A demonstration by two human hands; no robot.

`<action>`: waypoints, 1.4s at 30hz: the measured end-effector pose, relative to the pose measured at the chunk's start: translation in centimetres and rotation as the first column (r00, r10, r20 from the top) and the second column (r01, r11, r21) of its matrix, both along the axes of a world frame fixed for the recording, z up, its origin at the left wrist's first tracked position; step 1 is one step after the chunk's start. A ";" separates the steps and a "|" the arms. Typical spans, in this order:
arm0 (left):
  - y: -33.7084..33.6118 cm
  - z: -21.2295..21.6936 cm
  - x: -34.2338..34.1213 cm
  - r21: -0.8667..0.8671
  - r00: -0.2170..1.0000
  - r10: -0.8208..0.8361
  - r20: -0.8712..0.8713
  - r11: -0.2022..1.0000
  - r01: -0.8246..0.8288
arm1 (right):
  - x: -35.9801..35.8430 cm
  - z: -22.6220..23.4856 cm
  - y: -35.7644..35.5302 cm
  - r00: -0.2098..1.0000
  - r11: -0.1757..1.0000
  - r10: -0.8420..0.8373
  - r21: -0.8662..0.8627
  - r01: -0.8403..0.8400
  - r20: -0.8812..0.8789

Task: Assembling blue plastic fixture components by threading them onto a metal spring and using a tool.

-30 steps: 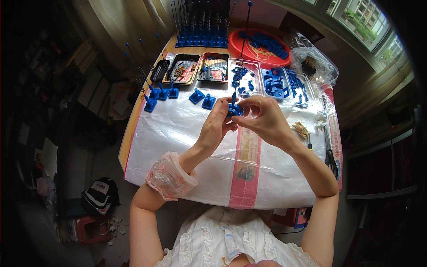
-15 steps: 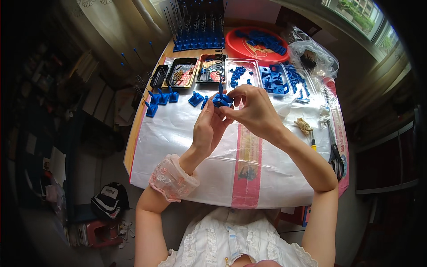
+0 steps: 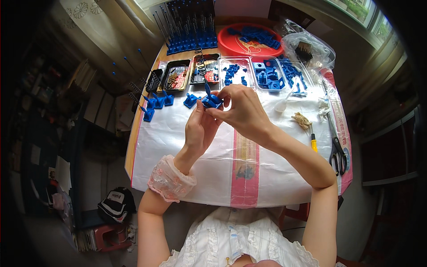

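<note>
Over the far middle of the table I hold a small blue plastic part with a dark coil spring (image 3: 211,100) between both hands. A pointed blue stem rises from it, and the spring sticks up above that. My left hand (image 3: 202,129) is closed on it from the near left side. My right hand (image 3: 247,109) pinches it from the right with thumb and fingers. Just left of my fingers lies a loose blue part (image 3: 190,100). Farther left stands a group of blue parts with springs (image 3: 156,102). My fingers hide much of the held part's base.
Behind my hands are black trays (image 3: 176,74) and a clear tray of blue pieces (image 3: 269,75). Farther back are a red basin (image 3: 226,44) and rows of finished-looking spring parts (image 3: 193,43). Scissors (image 3: 338,155), a yellow-handled tool (image 3: 314,144) and a crumpled cloth (image 3: 302,120) lie right.
The view has shifted slightly. Both hands still hold the blue part; its stem and spring now lean more to the left than before.
</note>
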State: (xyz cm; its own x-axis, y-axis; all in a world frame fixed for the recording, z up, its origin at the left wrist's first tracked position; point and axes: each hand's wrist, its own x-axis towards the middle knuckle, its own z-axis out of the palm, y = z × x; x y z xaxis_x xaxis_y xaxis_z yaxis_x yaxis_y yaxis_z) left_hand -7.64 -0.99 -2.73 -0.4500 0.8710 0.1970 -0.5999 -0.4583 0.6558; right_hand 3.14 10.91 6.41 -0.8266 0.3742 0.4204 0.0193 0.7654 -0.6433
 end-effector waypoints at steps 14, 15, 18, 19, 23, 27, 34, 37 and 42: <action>-0.1 0.9 1.5 -0.072 0.989 -0.104 -0.102 0.993 0.097 | 3.3 -0.3 1.1 0.997 0.999 0.047 -0.005 -0.047 0.053; 0.1 0.7 1.7 -0.052 0.990 -0.110 -0.087 0.993 0.106 | 3.8 -0.6 1.3 0.997 0.999 0.053 0.007 -0.053 0.050; 0.1 0.7 2.7 -0.118 0.970 -0.126 -0.209 0.988 0.103 | 5.9 -0.5 1.3 0.994 0.998 0.047 0.033 -0.050 0.096; 0.2 0.4 2.8 -0.120 0.957 -0.159 -0.241 0.984 0.133 | 6.6 -0.6 1.3 0.993 0.998 0.041 0.039 -0.046 0.107; 0.1 -0.5 4.6 -0.091 0.951 -0.180 -0.250 0.983 0.162 | 9.3 -1.0 0.9 0.988 0.999 -0.001 0.045 -0.006 0.153; -0.1 -1.3 5.7 -0.139 0.934 -0.238 -0.265 0.968 0.207 | 11.0 -2.0 0.2 0.985 1.000 -0.029 0.003 0.029 0.170; -0.4 -1.3 6.5 -0.137 0.923 -0.254 -0.290 0.965 0.222 | 11.6 -3.7 0.0 0.989 0.992 -0.043 -0.113 0.060 0.141; -0.5 -1.0 6.3 -0.142 0.927 -0.250 -0.281 0.966 0.218 | 11.5 -4.2 -0.1 0.991 0.986 -0.062 -0.147 0.079 0.118; -0.6 -1.1 6.1 -0.165 0.930 -0.235 -0.281 0.967 0.194 | 11.2 -4.3 -0.2 0.994 0.977 -0.060 -0.197 0.078 0.093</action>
